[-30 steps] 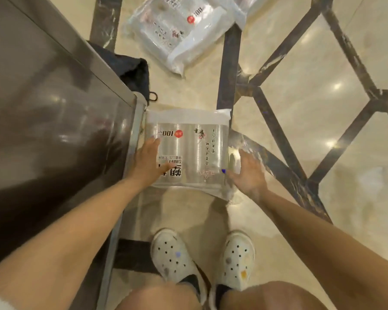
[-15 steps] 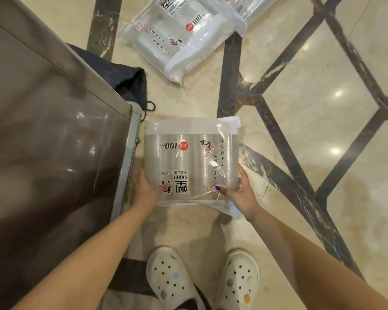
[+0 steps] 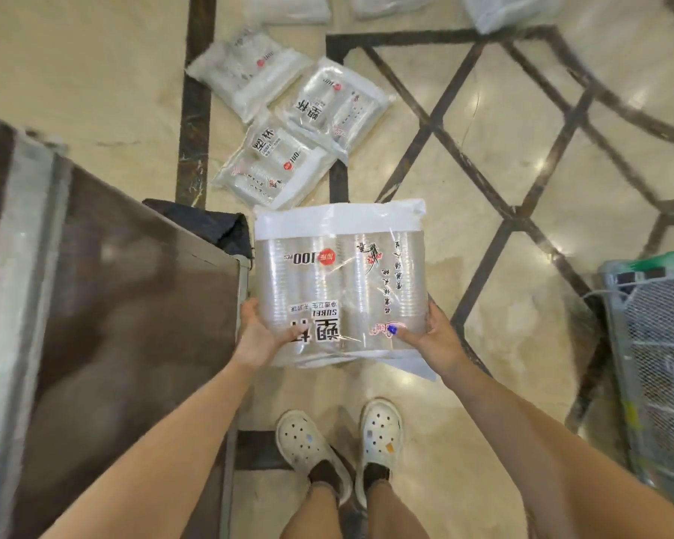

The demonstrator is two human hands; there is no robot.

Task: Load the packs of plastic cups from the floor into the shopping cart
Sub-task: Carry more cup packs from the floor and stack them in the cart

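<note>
Lifting the pack (image 3: 341,282) clear of the floor (image 3: 502,266), we grip it — left hand (image 3: 255,336) and right hand (image 3: 430,336) curled round its sides — ready for the cart (image 3: 654,336).

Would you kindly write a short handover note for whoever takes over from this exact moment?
Left hand and right hand grip the near corners of one clear film-wrapped pack of plastic cups, lifted off the floor.
Wire-mesh shopping cart stands to the right; its load is unclear.
Three similar packs lie ahead on the marble floor, nearest; more at the top edge.
Left: place this pack in the cart, then fetch the others.
</note>
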